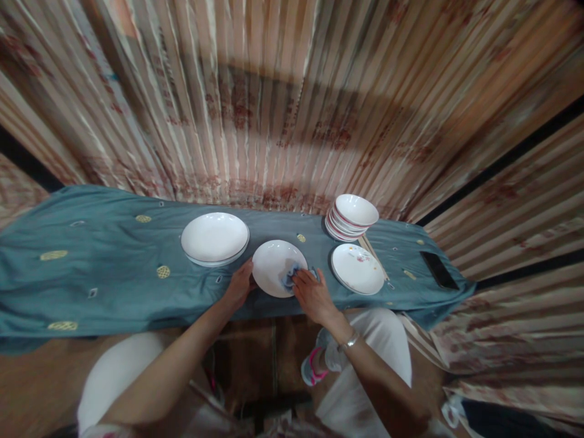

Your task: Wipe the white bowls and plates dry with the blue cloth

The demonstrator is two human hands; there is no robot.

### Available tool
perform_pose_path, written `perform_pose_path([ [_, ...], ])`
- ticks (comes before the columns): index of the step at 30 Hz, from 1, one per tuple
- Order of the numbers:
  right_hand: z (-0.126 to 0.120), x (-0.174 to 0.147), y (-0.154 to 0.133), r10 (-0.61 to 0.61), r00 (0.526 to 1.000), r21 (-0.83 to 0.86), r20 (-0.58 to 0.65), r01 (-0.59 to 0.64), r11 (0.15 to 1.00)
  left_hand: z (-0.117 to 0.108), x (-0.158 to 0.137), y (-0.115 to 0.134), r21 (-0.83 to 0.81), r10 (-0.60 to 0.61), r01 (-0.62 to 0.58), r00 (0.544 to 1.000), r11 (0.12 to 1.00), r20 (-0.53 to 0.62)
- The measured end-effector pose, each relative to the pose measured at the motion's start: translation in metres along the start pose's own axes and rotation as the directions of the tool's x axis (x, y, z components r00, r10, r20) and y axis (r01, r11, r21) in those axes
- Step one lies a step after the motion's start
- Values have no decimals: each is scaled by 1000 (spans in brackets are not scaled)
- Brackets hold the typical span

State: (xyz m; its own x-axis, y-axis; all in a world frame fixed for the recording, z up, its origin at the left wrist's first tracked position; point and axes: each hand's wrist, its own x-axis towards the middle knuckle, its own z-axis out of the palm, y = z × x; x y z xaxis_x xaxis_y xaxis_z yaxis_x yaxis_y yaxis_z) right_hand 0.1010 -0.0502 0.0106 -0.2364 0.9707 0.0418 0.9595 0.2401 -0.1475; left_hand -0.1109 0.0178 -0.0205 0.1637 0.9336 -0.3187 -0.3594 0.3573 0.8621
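Note:
A white plate (270, 263) is tilted slightly toward me at the middle of the table. My left hand (240, 285) grips its left rim, with the fingertips partly hidden by the plate. On the plate's lower right, my right hand (314, 293) presses a bluish cloth (289, 277) against the surface, fingers bent over it. A stack of larger white plates (215, 237) lies left of the held plate. To the right is a small pile of plates with a flower print (357, 271).
Behind the flowered plates stands a stack of white bowls (354, 212) with red rims. Chopsticks (373, 252) lie beside it. A black phone (438, 270) rests near the right end of the green tablecloth (123, 261). Pleated curtains (264, 121) hang close behind the table.

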Motion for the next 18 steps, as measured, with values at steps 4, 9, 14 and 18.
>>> perform_pose_path([
  [4,-1,-6,-4,-14,1000,37,3,14,999,1,-1,2,6,-14,14,1000,1000,-5],
  [9,3,-13,-12,-34,999,106,-23,36,994,1,0,1,2,-12,12,1000,1000,-14],
  [14,11,-16,-23,-48,997,145,-59,56,988,1,1,-2,-7,17,-17,1000,1000,-16],
  [18,13,-12,-35,-70,997,165,-45,76,983,2,0,-2,-11,13,-13,1000,1000,-16],
])
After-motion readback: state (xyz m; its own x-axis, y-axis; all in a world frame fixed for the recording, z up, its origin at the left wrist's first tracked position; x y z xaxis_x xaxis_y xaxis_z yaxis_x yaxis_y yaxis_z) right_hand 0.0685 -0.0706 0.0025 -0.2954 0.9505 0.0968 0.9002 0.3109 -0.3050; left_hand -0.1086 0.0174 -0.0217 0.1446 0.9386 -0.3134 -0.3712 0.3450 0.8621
